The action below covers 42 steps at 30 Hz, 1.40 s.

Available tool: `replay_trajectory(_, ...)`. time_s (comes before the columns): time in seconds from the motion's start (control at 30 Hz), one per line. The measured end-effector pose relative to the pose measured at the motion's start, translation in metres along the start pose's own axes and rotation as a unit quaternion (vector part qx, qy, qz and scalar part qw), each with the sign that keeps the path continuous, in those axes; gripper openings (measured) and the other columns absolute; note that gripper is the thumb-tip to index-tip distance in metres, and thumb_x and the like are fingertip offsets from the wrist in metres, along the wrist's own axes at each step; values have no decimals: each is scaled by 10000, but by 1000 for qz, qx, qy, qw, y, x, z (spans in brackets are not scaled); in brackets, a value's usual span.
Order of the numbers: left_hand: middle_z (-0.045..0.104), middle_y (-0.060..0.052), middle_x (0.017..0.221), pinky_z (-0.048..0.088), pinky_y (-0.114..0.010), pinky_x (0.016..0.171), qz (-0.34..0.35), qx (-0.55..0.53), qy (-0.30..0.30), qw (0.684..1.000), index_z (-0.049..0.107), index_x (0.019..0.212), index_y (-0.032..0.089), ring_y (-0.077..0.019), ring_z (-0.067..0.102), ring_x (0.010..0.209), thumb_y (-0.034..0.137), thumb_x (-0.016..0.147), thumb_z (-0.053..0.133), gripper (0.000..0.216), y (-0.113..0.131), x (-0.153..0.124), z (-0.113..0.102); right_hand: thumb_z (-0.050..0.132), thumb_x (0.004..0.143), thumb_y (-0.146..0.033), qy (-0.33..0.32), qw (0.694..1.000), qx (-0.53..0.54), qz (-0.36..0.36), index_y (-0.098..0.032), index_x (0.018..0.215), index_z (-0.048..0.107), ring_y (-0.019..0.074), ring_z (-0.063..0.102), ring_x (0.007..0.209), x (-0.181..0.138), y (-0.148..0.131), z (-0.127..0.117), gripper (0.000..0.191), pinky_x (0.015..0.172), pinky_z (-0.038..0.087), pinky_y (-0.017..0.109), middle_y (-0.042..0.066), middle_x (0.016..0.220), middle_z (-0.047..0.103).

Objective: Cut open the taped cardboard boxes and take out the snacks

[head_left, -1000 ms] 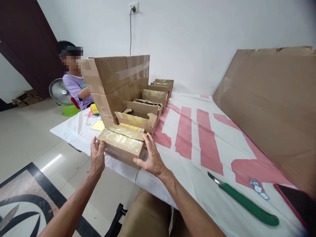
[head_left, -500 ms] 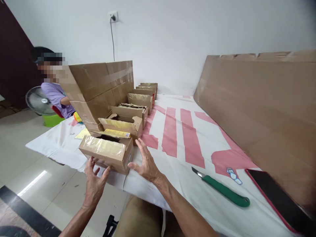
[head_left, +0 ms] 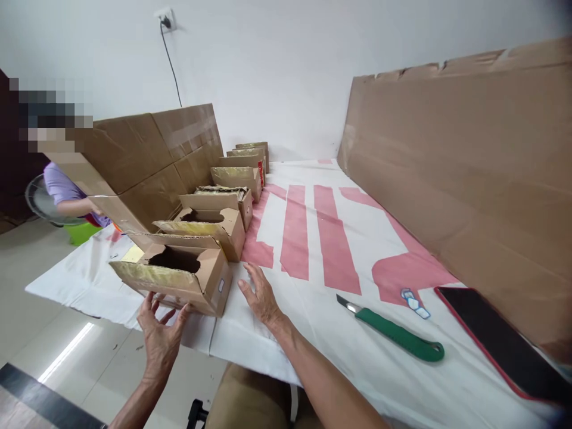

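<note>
The nearest cardboard box point(head_left: 214, 283) sits at the table's front edge, its front flap tilted outward and a dark opening in its top. My left hand point(head_left: 161, 333) is at the lower front of this box, thumb and fingers spread, fingertips at or very near the cardboard. My right hand point(head_left: 261, 298) hovers over the cloth just right of the box, fingers apart and holding nothing, with a gap to the box's side. A small white label point(head_left: 221, 285) shows on that side. Inside the box is too dark to make out.
Several similar open boxes point(head_left: 236, 176) run back in a row. Tall cardboard panels point(head_left: 149, 196) stand left, another large panel point(head_left: 456, 161) right. A green utility knife point(head_left: 397, 333), small blue-edged labels point(head_left: 415, 304) and a phone point(head_left: 504, 339) lie right. Another person point(head_left: 67, 190) is behind the left panel.
The yellow packet seen at the back of the nearest box no longer shows, and its front flap leans farther out. My right hand is farther from the box. The view has shifted right.
</note>
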<state>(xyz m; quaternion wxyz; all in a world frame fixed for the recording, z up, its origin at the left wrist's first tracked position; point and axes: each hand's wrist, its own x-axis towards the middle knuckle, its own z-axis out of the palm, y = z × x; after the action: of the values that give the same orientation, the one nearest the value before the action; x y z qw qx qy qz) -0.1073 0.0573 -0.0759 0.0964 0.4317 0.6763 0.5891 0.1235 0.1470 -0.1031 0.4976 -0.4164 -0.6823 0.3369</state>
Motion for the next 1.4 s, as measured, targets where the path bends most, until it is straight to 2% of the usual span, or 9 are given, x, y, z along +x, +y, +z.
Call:
replay_trajectory(0.13, 262, -200, 1606, 627, -537, 942, 2, 11, -4, 1000, 331, 1551, 268, -408, 445, 1432, 533, 667, 860, 1064, -2, -2, -2, 493, 996, -573, -7, 1000, 5, -2, -218, 1438, 540, 301, 484, 1420, 0, 0, -1, 568, 1176, 420, 530, 161, 1482, 552)
replay_trajectory(0.27, 328, -194, 1593, 554, -620, 1026, -18, -2, -18, 1000, 352, 1539, 269, -423, 458, 1425, 530, 670, 851, 1036, -3, -2, -12, 517, 989, -481, -20, 1000, -1, 1, -184, 1452, 515, 303, 481, 1423, 0, -1, -2, 550, 1168, 424, 538, 184, 1506, 530)
replay_trajectory(0.37, 401, -193, 1564, 461, -668, 1106, -58, -21, -16, 998, 389, 1513, 242, -423, 444, 1438, 532, 658, 849, 1013, 1, 0, -21, 626, 899, -383, -30, 1000, -10, 1, -145, 1461, 502, 317, 475, 1432, 0, -5, -2, 623, 1176, 411, 530, 207, 1519, 518)
replay_trajectory(0.47, 362, -208, 1603, 425, -661, 1137, -93, -37, -6, 995, 365, 1529, 221, -428, 401, 1472, 512, 624, 867, 1075, 9, 3, -26, 693, 813, -319, -59, 998, -29, 4, -153, 1497, 471, 333, 450, 1454, -2, -12, -4, 737, 1185, 379, 552, 200, 1565, 482)
replay_trajectory(0.6, 401, -186, 1578, 482, -611, 1109, -74, -30, -46, 996, 408, 1509, 222, -448, 401, 1469, 497, 584, 890, 1079, 18, 7, -24, 721, 785, -303, -146, 987, -67, -1, -175, 1573, 367, 325, 409, 1486, -4, -25, -6, 873, 1199, 327, 551, 171, 1622, 424)
replay_trajectory(0.73, 445, -173, 1550, 520, -633, 1055, -59, -2, -59, 996, 447, 1500, 232, -480, 418, 1445, 533, 588, 880, 1053, 28, 6, -19, 763, 759, -338, -189, 980, -62, -28, -175, 1577, 361, 314, 443, 1464, -4, -32, -4, 926, 1189, 336, 505, 161, 1612, 446)
replay_trajectory(0.87, 447, -182, 1550, 527, -659, 1027, -49, 14, -52, 997, 446, 1506, 231, -499, 426, 1432, 549, 580, 880, 1071, 33, 4, -15, 762, 763, -367, -196, 978, -68, -29, -177, 1573, 363, 315, 434, 1471, -3, -34, -2, 923, 1179, 343, 507, 166, 1622, 427)
replay_trajectory(1.23, 390, -165, 1535, 578, -578, 1009, -10, 25, -61, 998, 425, 1491, 254, -448, 461, 1412, 581, 620, 867, 1030, 26, 12, -3, 745, 763, -367, -190, 979, -70, -24, -234, 1597, 299, 349, 432, 1463, 1, -32, -1, 955, 1160, 352, 538, 158, 1624, 414)
replay_trajectory(1.4, 358, -183, 1576, 555, -587, 1039, -32, 20, -66, 997, 391, 1519, 239, -456, 462, 1419, 564, 603, 882, 1089, 22, 14, -8, 750, 756, -342, -201, 977, -69, -15, -214, 1603, 298, 357, 418, 1470, 1, -34, -4, 968, 1168, 345, 533, 165, 1632, 397)
